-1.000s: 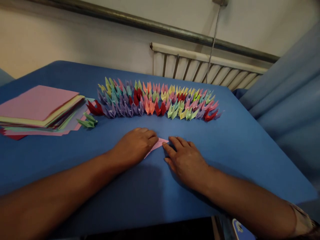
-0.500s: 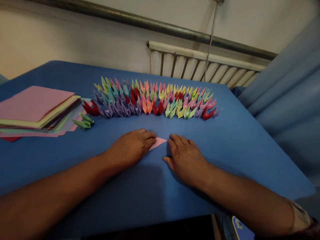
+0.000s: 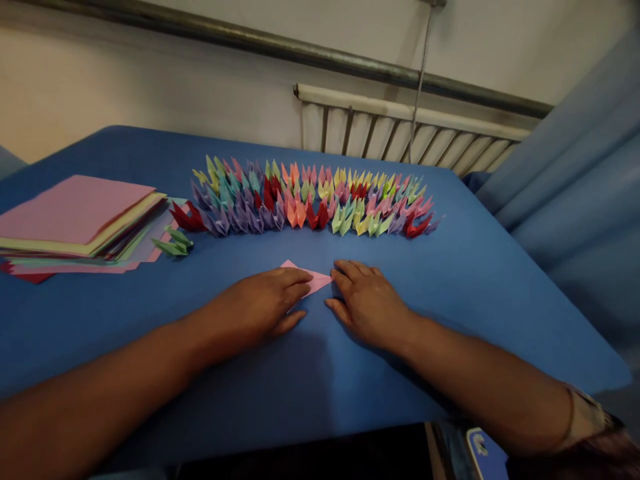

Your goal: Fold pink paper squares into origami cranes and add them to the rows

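A folded piece of pink paper (image 3: 318, 283) lies flat on the blue table, its pointed tip toward the right. My left hand (image 3: 267, 300) rests over its left part, fingers stretched across the paper and thumb apart below. Part of the paper is hidden beneath those fingers. My right hand (image 3: 367, 300) lies on the table at the paper's right tip, the fingertips touching it and the thumb spread away. Beyond the hands stand several rows of folded paper cranes (image 3: 300, 213) in many colours.
A stack of coloured paper sheets (image 3: 75, 207) lies at the left. Beside it sits a green paper crane (image 3: 173, 243), apart from the rows. The blue table (image 3: 475, 287) reaches back to a radiator (image 3: 410, 117) and wall. A blue curtain (image 3: 585, 173) hangs at the right.
My left hand has shifted slightly left and its thumb now shows, uncovering more of the pink paper. My right hand has moved slightly up and left, onto the paper's tip.
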### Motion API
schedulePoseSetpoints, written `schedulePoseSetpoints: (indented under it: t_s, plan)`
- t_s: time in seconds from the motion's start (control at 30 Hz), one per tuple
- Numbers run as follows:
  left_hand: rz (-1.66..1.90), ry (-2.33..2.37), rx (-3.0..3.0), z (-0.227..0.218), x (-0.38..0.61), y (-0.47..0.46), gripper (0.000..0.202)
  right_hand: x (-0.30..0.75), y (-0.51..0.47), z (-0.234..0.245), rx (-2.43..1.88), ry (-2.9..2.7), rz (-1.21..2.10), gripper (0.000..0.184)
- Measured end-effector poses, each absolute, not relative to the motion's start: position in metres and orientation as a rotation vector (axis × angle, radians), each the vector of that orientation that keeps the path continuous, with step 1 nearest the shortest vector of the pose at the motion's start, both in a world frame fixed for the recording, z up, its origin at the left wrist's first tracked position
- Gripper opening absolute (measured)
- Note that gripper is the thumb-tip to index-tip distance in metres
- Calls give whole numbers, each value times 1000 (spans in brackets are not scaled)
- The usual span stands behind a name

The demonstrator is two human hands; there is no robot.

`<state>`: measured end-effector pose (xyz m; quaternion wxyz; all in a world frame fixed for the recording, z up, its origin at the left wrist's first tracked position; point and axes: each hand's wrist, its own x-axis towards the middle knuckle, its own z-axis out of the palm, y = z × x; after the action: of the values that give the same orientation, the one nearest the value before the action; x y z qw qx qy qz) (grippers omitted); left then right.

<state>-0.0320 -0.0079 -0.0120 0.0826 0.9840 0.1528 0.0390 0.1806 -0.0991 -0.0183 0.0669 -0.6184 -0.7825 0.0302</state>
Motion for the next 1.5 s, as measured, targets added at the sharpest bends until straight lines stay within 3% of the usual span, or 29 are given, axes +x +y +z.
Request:
schedulePoseSetpoints:
  t_s: [0.93, 1.5]
  plan:
    - [196, 532, 2813, -12, -14, 0, 32, 175, -112, -11, -1827, -2402, 148, 36]
    - [271, 592, 2772, -16, -9, 0, 27, 180, -104, -16, -1831, -2370, 138, 39]
